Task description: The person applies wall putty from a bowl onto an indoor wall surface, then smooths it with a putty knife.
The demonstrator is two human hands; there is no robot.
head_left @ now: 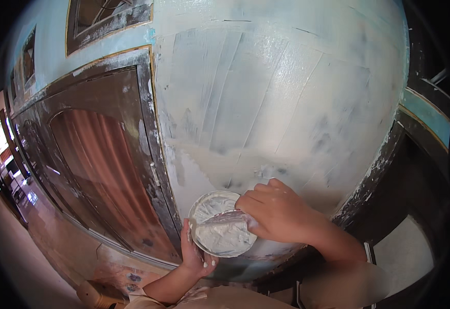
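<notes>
My left hand (pixel 194 247) holds a round, shallow container (pixel 219 242) of creamy white paste from the left side and beneath, with dabs of paste on the fingers. My right hand (pixel 274 211) grips a flat scraper (pixel 222 218) over the container, its blade lying in the paste, its handle mostly hidden by my fingers. Just beyond both hands is a wall (pixel 276 103) coated with uneven, streaky white paste, with paler and greyer patches and a rougher lower part.
A dark, paint-spattered door (pixel 65 165) with a reddish curtain panel stands to the left, beside a passage (pixel 39 211) at the far left. A dark doorway (pixel 400 175) is on the right. A wooden piece (pixel 93 293) sits at the lower left.
</notes>
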